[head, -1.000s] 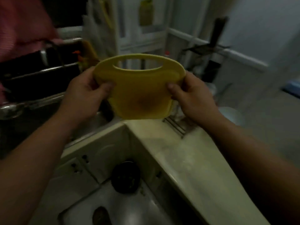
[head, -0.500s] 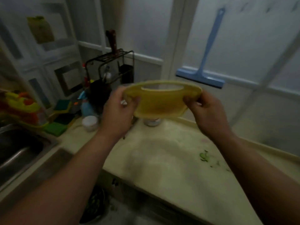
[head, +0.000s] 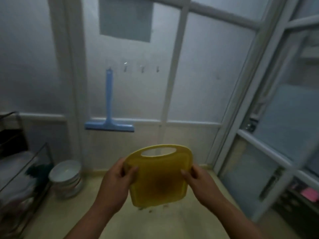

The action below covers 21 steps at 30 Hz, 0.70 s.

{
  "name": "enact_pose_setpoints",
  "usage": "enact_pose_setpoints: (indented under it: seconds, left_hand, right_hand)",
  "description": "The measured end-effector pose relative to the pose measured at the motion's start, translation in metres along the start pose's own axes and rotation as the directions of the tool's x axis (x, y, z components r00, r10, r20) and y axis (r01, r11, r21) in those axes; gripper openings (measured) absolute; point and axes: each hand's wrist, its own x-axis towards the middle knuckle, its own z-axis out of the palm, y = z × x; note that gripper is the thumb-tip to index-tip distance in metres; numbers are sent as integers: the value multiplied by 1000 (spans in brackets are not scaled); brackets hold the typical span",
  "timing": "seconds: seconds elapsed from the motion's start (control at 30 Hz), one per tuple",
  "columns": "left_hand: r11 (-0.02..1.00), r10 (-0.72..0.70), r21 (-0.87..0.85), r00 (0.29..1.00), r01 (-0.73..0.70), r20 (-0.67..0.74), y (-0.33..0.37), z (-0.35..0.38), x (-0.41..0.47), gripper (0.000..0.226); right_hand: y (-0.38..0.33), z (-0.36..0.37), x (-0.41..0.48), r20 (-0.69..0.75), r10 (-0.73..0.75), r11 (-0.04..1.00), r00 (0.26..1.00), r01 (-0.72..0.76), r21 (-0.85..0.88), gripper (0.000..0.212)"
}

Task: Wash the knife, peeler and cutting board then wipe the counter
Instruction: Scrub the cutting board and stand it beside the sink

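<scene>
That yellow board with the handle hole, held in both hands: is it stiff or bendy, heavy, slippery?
Probably light: the left hand and right hand hold the cutting board up by its side edges alone. It looks thin yet keeps its shape, so likely fairly stiff plastic. Its smooth surface may slip when wet.

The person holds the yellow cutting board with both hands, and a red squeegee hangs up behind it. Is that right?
Almost. The squeegee is blue, not red; the head view shows it hanging up behind the board. The rest is right: the left hand and the right hand both hold the yellow cutting board.
</scene>
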Motion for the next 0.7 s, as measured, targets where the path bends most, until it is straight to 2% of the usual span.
enact_pose_setpoints:
  seconds: [0.07, 0.13, 0.2, 0.3, 0.4, 0.5, 0.6, 0.7]
  left_hand:
    - [1000, -2, -10, 1000, 2, 19, 13, 29, 15, 14]
    - [998, -20, -51, 999, 21, 27, 29, 60, 31, 10]
    - [998, -12, -54, 1000, 12, 11, 41, 92, 51, 8]
    - [998, 1, -60, 1000, 0, 11, 56, 141, 87, 7]
    - [998, 34, -48, 999, -36, -25, 74, 189, 128, 28]
    - [995, 77, 73, 990, -68, -117, 82, 224, 163, 49]
    - [992, 74, 111, 983, -56, -166, 85, 244, 196, 38]
    - [993, 65, 110, 975, -42, -214, 91, 257, 221, 30]
  right_hand:
    - [15, -25, 3, 9, 30, 999, 1000, -30, 21, 37]
    - [25, -49, 14, 9, 77, 990, 997, -78, 117, 45]
    - [35, -74, 32, -14, 109, 973, 994, -104, 208, 46]
    - [52, -111, 65, -67, 127, 963, 990, -107, 248, 45]
    - [71, -150, 109, -128, 141, 957, 982, -103, 271, 34]
    - [85, -189, 174, -260, 115, 963, 959, -44, 264, 25]
    - [91, -228, 249, -407, 116, 973, 906, -21, 230, 37]
    - [84, -257, 312, -459, 103, 973, 883, 6, 231, 45]
